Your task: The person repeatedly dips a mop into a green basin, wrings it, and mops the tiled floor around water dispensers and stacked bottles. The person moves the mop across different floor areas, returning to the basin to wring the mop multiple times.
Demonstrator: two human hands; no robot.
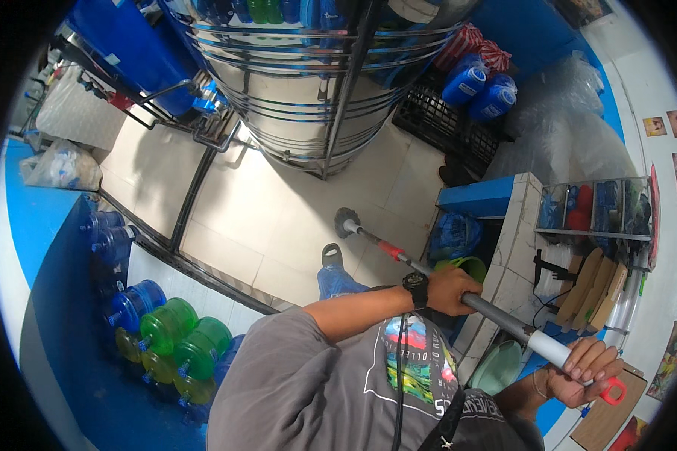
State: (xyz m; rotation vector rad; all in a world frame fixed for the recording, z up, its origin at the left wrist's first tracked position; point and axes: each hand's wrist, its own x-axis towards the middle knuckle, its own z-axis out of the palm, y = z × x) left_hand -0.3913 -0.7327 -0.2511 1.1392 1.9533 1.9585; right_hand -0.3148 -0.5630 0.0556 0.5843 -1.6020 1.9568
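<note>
Having green water bottles [169,327] lying stacked at our far left, we look across to the pale tiled floor [271,225], where the work in hand seems to be going over the tiles with a long-handled cleaning tool [370,237]. Its dark, round head [344,222] lies between the shiny railed unit [301,124] and our foot [332,257]; whether it presses on the tiles or hangs just above them, we cannot tell. The next move, we judge, calls for a steady two-handed push or pull, with the head kept off the unit's base. The pole [500,318] slants rightward, up toward our body. Our left hand [453,292], a black watch [416,289] at its wrist, reaches across our chest, fingers wrapped around the grey length. Farther right, our right hand [588,366] grasps the white end section, fingers curled over the top, wrist bent, just short of the red loop [615,391].
</note>
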